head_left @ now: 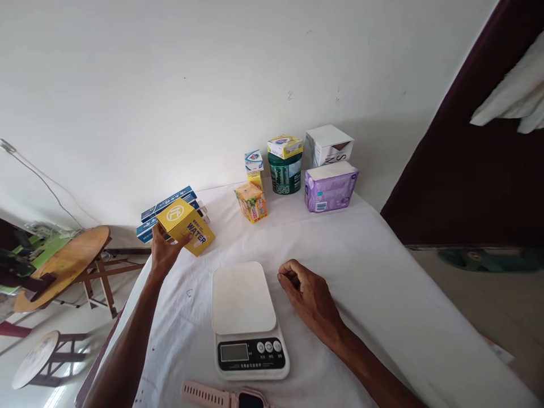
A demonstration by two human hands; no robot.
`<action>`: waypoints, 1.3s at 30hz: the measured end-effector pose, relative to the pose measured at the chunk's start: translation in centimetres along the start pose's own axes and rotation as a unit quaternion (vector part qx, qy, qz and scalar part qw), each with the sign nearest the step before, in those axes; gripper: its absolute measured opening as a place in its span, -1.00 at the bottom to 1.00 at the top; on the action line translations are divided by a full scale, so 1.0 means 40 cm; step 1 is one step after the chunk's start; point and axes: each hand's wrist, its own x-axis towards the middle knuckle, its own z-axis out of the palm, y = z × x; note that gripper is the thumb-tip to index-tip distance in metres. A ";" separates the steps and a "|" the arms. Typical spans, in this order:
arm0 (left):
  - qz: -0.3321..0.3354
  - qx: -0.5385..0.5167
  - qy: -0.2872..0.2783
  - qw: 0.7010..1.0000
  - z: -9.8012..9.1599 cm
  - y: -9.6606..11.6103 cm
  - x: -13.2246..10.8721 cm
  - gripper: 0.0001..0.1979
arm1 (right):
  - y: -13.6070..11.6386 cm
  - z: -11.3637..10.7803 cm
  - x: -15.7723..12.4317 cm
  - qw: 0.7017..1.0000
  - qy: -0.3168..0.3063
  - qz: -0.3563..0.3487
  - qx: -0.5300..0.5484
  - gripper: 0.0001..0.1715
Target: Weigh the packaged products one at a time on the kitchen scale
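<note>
My left hand grips a yellow box marked WATER, held tilted just above the white cloth-covered table, in front of stacked blue boxes. My right hand rests on the cloth with its fingers curled loosely, nothing visible in it, just right of a white digital kitchen scale. The scale's platform is bare and its display is blank.
At the back stand an orange juice carton, a small blue-white box, a green jar topped by a yellow box, a purple pack and a white box. A pink watch lies at the front edge. Round wooden tables stand left.
</note>
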 end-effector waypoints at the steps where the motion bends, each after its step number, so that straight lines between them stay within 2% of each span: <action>1: -0.004 0.006 0.002 1.000 0.006 0.000 0.003 -0.10 | 0.000 0.000 0.001 1.000 0.000 0.000 0.000 -0.84; 8: -0.020 0.071 -0.012 0.997 0.013 0.038 0.003 -0.15 | 0.001 -0.001 0.001 1.000 0.003 -0.003 0.003 -0.85; 12: -0.018 0.069 -0.032 0.997 0.013 0.035 0.006 -0.18 | -0.002 0.000 -0.001 1.000 0.003 -0.004 0.004 -0.85; 14: -0.014 0.048 -0.048 0.998 0.008 0.032 0.001 -0.11 | -0.002 0.000 -0.001 1.000 0.004 -0.006 0.005 -0.84; 16: -0.002 0.065 -0.034 0.997 -0.002 0.048 -0.015 0.05 | -0.001 0.001 0.000 1.000 0.007 -0.009 0.004 -0.84; 17: 0.020 0.093 -0.004 0.995 -0.007 0.067 -0.027 0.13 | -0.001 0.001 0.000 1.000 0.008 -0.011 0.004 -0.84; 19: 0.107 0.159 0.079 0.978 -0.014 0.126 -0.056 0.24 | 0.001 0.001 0.000 1.000 0.010 -0.014 0.004 -0.83; 20: 0.166 0.180 0.114 0.963 -0.011 0.162 -0.070 0.24 | 0.002 0.001 0.000 1.000 0.011 -0.014 0.003 -0.83; 21: 0.224 0.190 0.124 0.948 0.000 0.199 -0.081 0.20 | 0.002 0.001 0.000 1.000 0.012 -0.015 0.003 -0.83; 22: 0.273 0.192 0.110 0.936 0.018 0.234 -0.087 0.15 | 0.003 0.001 0.001 1.000 0.013 -0.016 0.003 -0.83; 23: 0.305 0.191 0.073 0.930 0.045 0.264 -0.088 0.08 | 0.003 0.002 0.001 1.000 0.015 -0.017 0.002 -0.84; 25: 0.323 0.175 -0.033 0.930 0.122 0.301 -0.073 -0.06 | 0.003 0.002 0.002 1.000 0.018 -0.019 0.001 -0.84; 26: 0.312 0.161 -0.083 0.932 0.168 0.307 -0.057 -0.08 | 0.003 0.003 0.002 1.000 0.019 -0.021 0.001 -0.84; 28: 0.259 0.137 -0.165 0.942 0.264 0.302 -0.014 0.03 | 0.002 0.003 0.003 0.999 0.023 -0.025 -0.001 -0.84; 30: 0.187 0.129 -0.213 0.950 0.349 0.285 0.035 0.20 | 0.000 0.004 0.003 0.999 0.027 -0.030 -0.005 -0.83; 32: 0.138 0.130 -0.246 0.951 0.412 0.270 0.079 0.34 | -0.001 0.004 0.003 0.999 0.032 -0.034 -0.008 -0.83; 35: 0.110 0.129 -0.274 0.947 0.459 0.260 0.125 0.37 | -0.002 0.003 0.002 0.999 0.037 -0.034 -0.009 -0.84; 39: 0.107 0.122 -0.285 0.945 0.471 0.250 0.144 0.08 | -0.003 0.002 0.002 0.999 0.038 -0.033 -0.005 -0.84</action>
